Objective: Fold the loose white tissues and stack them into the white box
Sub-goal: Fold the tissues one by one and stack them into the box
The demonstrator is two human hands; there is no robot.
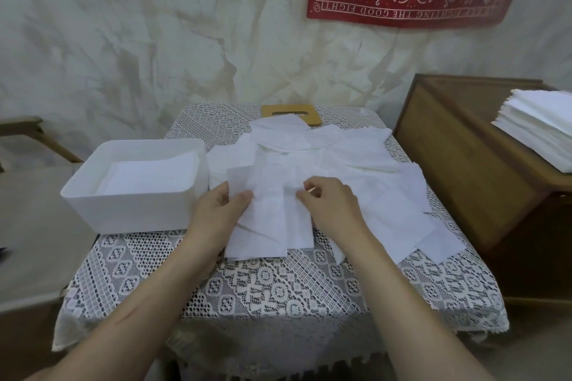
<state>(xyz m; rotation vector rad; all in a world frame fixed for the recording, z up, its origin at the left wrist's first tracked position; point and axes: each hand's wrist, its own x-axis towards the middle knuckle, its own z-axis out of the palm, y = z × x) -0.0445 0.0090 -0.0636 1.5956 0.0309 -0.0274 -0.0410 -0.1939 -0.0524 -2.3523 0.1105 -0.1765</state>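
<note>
Scene: We look down on a bench under a white lace cloth [278, 288], where two bare hands work at the near edge of a heap of loose white paper tissues [349, 158].
Sheet in hand: A thin white rectangular tissue [263, 232] lies on top at the front of the heap, partly doubled over, just beside the box.
Left hand: The left hand [223, 209] has its thumb on top of the sheet's left edge and appears to pinch it.
Right hand: The right hand [331, 204] is curled, with its fingertips nipping a raised fold near the sheet's far edge.
Box: The rectangular white plastic box [123, 213] stands at the bench's left with its top open. A layer of folded white tissues [145, 176] already lies flat inside.
Handling: We judge the paper to be very light, limp and easily torn or creased. It is likely to cling to the sheets beneath it.
Where to hold: We would take it by corners or edges with light pinches, then flatten it with open fingers.
Nearby: A neat stack of white tissues [538, 130] sits on a brown wooden cabinet [458, 164] at right.
</note>
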